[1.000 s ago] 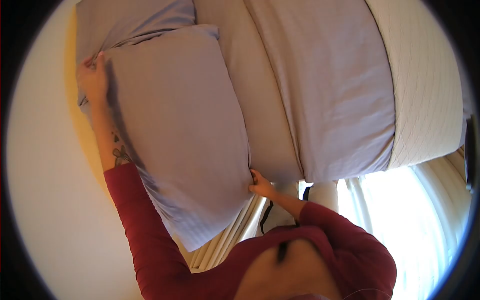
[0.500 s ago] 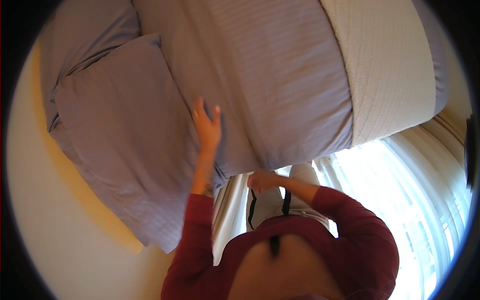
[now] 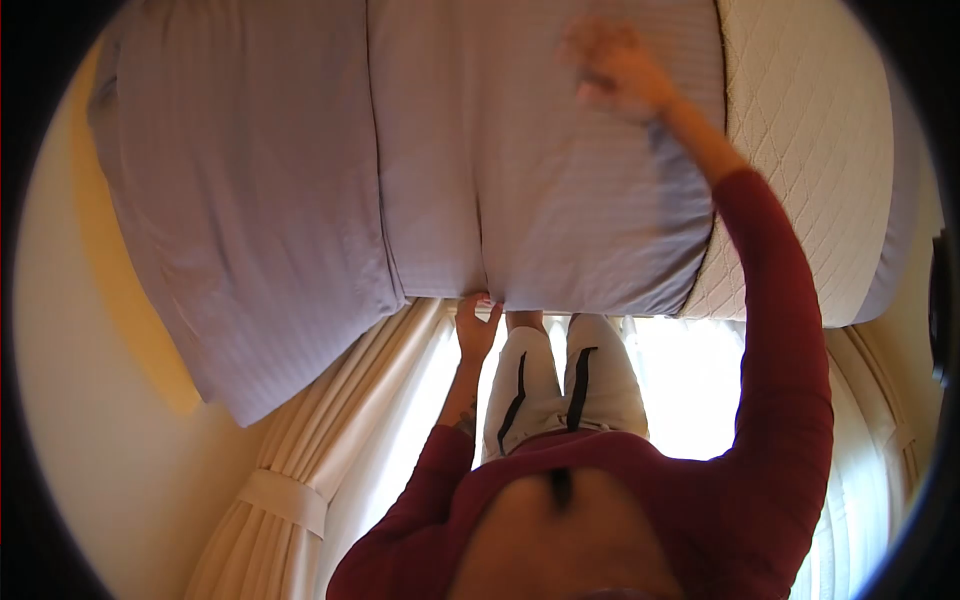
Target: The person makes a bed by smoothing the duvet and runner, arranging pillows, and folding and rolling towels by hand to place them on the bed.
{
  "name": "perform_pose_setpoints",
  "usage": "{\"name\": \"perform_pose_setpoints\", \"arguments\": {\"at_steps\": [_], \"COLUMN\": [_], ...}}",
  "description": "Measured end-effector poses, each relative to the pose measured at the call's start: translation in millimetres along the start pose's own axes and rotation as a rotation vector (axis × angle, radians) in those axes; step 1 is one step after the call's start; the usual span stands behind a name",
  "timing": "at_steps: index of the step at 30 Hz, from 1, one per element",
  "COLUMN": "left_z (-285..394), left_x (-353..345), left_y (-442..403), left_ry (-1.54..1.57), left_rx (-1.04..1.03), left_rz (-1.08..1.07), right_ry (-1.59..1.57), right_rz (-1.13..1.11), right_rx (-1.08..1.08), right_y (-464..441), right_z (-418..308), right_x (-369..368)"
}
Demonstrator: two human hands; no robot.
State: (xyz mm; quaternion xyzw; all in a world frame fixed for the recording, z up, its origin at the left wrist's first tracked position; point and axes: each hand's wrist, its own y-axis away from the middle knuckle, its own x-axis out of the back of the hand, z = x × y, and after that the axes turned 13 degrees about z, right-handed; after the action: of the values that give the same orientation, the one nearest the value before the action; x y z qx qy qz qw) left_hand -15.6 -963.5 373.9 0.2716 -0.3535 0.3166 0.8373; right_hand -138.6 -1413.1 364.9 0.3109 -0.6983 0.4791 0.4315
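Observation:
A grey-mauve duvet (image 3: 590, 200) with faint stripes covers the middle of the bed. At its near edge my left hand (image 3: 476, 328) has its fingers closed on the border, where a fold line (image 3: 478, 190) runs down; the thumb sits a little apart. My right hand (image 3: 622, 75) is stretched far forward over the duvet and smeared by motion. Its fingers look partly bent, but whether they touch or hold the cloth cannot be made out.
Matching pillows (image 3: 250, 170) lie at the left end of the bed. A cream quilted throw (image 3: 805, 170) crosses the right end. Behind my legs hang a tied-back beige curtain (image 3: 285, 500) and a bright window with sheer curtains (image 3: 690, 390).
My left hand has come back from beside the pillow to the duvet's near edge. My right hand has swung from near my thighs out over the bed. The view has turned and shifted.

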Motion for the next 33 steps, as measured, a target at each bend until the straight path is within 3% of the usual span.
{"name": "perform_pose_setpoints", "arguments": {"at_steps": [3, 4, 5, 6, 7, 8, 10, 11, 13, 14, 16, 17, 18, 19, 22, 23, 24, 27, 29, 33], "left_z": [-26.2, -46.9, -59.8, -48.8, -50.8, -53.3, -68.9, -63.8, -56.1, -51.4, -39.4, -30.9, -44.9, -46.8, -51.7, -55.1, -73.0, -64.3, -61.2, -60.0], "left_x": [12.3, 9.4, 8.4, 16.3, 10.0, 7.3, -3.3, 0.2, 0.9, 2.7, 11.1, 17.1, 16.6, 16.6, 11.0, 9.6, 3.5, 8.6, 15.8, 29.7], "left_y": [-12.5, -9.3, -7.8, -14.8, -4.8, -4.1, -2.5, -2.6, -4.3, -2.5, -3.7, -1.2, 3.2, 4.7, 7.6, 9.3, 12.9, 12.9, 5.1, -3.6], "left_ry": [0.032, 0.191, 0.354, 0.577, 0.582, 0.584, 0.665, 0.664, 0.482, 0.453, 0.331, 0.202, 0.115, 0.118, 0.115, 0.189, 0.18, 0.077, 0.102, 0.045], "left_rx": [0.014, 0.124, 0.238, 0.393, 0.402, 0.442, 0.491, 0.495, 0.459, 0.419, 0.379, 0.348, 0.146, 0.146, 0.161, 0.169, 0.01, -0.156, -0.125, -0.148], "left_rz": [-0.116, -0.171, -0.225, -0.299, -0.286, -0.282, -0.274, -0.248, -0.348, -0.291, -0.17, -0.071, 0.031, 0.041, 0.064, 0.029, 0.002, 0.042, -0.078, -0.066], "right_ry": [-0.284, -0.548, -0.563, -0.796, -0.827, -1.115, -0.912, -0.92, -1.095, -1.093, -1.133, -1.132, -1.111, -1.09, -1.044, -0.998, -0.942, -1.064, -1.037, -1.051], "right_rz": [-0.407, -0.433, -0.358, -0.505, -0.578, -0.823, -0.548, -0.544, -0.675, -0.675, -0.63, -0.635, -0.727, -0.817, -0.762, -0.863, -0.951, -0.808, -0.789, -0.718], "right_rx": [0.187, 0.232, 0.35, 0.323, 0.397, 0.13, 0.366, 0.39, 0.038, 0.062, -0.112, -0.099, -0.155, -0.218, -0.231, -0.208, -0.185, -0.326, -0.329, -0.43], "right_y": [24.5, 59.8, 98.3, 121.9, 158.0, 175.2, 205.3, 207.9, 204.8, 197.8, 186.0, 183.6, 179.1, 176.1, 179.8, 177.6, 176.0, 171.5, 160.0, 155.0], "right_z": [-146.8, -190.7, -234.7, -268.1, -299.8, -325.1, -363.4, -371.6, -375.3, -370.9, -360.0, -357.7, -352.9, -351.4, -352.7, -353.5, -354.5, -358.0, -357.8, -360.0], "right_x": [14.1, 0.7, -6.9, -3.1, 5.9, 14.8, 16.6, 20.9, 23.0, 25.8, 29.1, 29.5, 26.9, 25.3, 25.1, 24.3, 20.9, 19.1, 22.0, 29.4]}}
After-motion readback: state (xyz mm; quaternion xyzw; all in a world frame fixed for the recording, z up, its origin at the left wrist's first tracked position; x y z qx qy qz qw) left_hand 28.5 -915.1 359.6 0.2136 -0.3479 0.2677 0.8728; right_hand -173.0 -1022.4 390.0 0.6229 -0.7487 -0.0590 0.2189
